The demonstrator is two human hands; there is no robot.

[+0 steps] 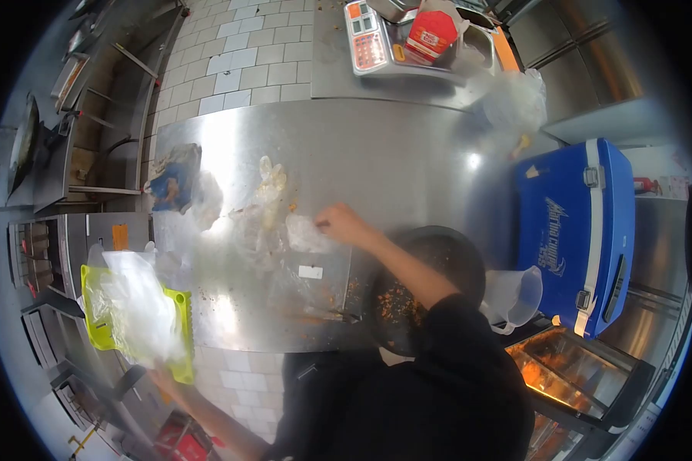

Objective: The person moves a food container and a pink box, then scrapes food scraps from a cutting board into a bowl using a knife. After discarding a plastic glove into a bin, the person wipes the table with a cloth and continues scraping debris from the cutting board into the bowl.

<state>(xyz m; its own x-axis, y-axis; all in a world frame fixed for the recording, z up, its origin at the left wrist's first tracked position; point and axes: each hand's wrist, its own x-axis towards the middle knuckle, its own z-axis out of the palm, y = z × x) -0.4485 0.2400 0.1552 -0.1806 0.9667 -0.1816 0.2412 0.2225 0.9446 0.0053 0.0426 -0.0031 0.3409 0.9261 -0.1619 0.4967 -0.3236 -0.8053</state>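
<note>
Spanning the middle is a steel table (377, 161), scattered with crumbs near its near edge. Past its right edge stands a closed blue cooler (538, 223) with pale straps, metal latches and silvery stylised lettering that seems to start with "Mar"; the rest is unclear. A glass-sided case (577, 369) at lower right has glowing orange contents, too indistinct to name. Toward the table's near right corner, a dark round pan (465, 253) contains orange-brown crumbs. The lime-green basket (183, 330) by the near left corner is heaped with clear and whitish plastic. Beyond the far edge, a scale (367, 50) with orange keys sits by a red package (432, 34) whose white print is too small to read. A clear pitcher (515, 296) is just beside the pan, on its right. The right hand (344, 224) has its fingers drawn narrow at a crumpled clear bag (306, 233) on the table's middle; whether they grip it cannot be told. The left hand (164, 379) is at the basket's near end, blurred, its opening and any hold unclear. Nearer the near edge lies a small white label (310, 272), no writing legible.
</note>
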